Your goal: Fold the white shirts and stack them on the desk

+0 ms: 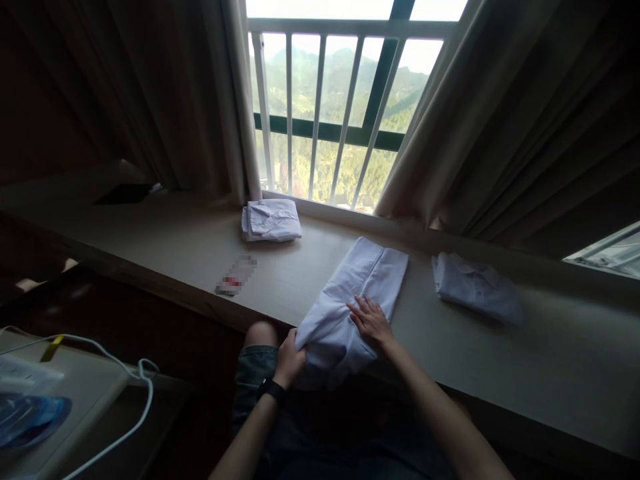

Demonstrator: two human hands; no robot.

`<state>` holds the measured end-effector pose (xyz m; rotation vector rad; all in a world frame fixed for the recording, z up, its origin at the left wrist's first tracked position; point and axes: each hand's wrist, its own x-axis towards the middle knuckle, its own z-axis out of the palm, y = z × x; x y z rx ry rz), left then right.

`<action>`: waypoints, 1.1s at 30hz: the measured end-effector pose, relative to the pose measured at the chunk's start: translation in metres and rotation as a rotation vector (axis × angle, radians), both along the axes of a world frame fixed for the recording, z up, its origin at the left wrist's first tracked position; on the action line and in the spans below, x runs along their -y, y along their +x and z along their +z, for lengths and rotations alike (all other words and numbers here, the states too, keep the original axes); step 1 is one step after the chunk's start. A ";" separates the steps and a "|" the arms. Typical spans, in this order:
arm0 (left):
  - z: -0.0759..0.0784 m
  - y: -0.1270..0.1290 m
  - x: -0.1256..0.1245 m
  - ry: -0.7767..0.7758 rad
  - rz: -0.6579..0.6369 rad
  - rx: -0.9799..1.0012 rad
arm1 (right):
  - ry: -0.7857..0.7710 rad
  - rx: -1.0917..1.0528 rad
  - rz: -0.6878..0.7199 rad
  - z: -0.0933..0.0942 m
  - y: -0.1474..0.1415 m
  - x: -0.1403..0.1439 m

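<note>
Head view: left hand (290, 357) is pinching the near left edge of a white shirt (357, 293), fingers closed on the cloth. Right hand (370, 320) is lying flat on the shirt, fingers spread, gripping nothing. Shirt is lying half folded at the near edge of the ledge (525, 360), its near end hanging over the edge. Folded shirt (271, 220) is sitting at 11 o'clock by the window (340, 100). Loose shirt (475, 287) is lying at 2 o'clock, apart. Blurred card (236, 275) is lying at 9 o'clock. White cable (143, 393) is trailing at far left.
</note>
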<state>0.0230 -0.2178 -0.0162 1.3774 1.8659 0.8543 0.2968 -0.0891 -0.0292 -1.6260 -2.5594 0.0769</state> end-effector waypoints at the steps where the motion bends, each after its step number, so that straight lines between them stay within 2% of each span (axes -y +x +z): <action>1: 0.006 -0.004 -0.002 0.056 0.009 -0.028 | 0.008 -0.004 -0.026 0.001 0.000 0.003; 3: 0.019 -0.016 -0.010 0.130 -0.023 -0.100 | 0.012 -0.016 -0.092 0.004 -0.004 0.012; 6: 0.044 -0.037 -0.040 0.128 -0.150 -0.222 | -0.012 -0.045 -0.257 0.008 -0.016 0.030; 11: 0.089 -0.058 -0.131 0.188 -0.359 -0.367 | -0.041 -0.068 -0.538 0.016 -0.052 0.056; 15: 0.126 -0.055 -0.204 0.314 -0.613 -0.586 | -0.055 -0.096 -0.612 0.030 -0.079 0.059; 18: 0.140 -0.060 -0.231 0.266 -0.665 -0.787 | -0.081 -0.114 -0.582 0.042 -0.094 0.050; 20: 0.139 -0.071 -0.232 0.216 -0.618 -0.848 | -0.089 -0.115 -0.533 0.048 -0.096 0.041; 22: 0.129 -0.086 -0.222 0.197 -0.556 -0.881 | -0.075 -0.108 -0.467 0.050 -0.090 0.030; 26: 0.094 -0.109 -0.188 0.253 -0.515 -0.955 | 0.043 -0.053 -0.256 0.044 -0.051 0.010; 28: 0.075 -0.112 -0.174 0.241 -0.539 -0.957 | 0.033 -0.017 -0.182 0.036 -0.029 0.004; 31: 0.053 -0.108 -0.163 0.219 -0.539 -0.925 | -0.044 -0.001 -0.228 0.021 -0.008 0.005; 33: 0.044 -0.101 -0.164 0.252 -0.526 -0.916 | -0.059 -0.008 -0.294 0.014 -0.003 0.012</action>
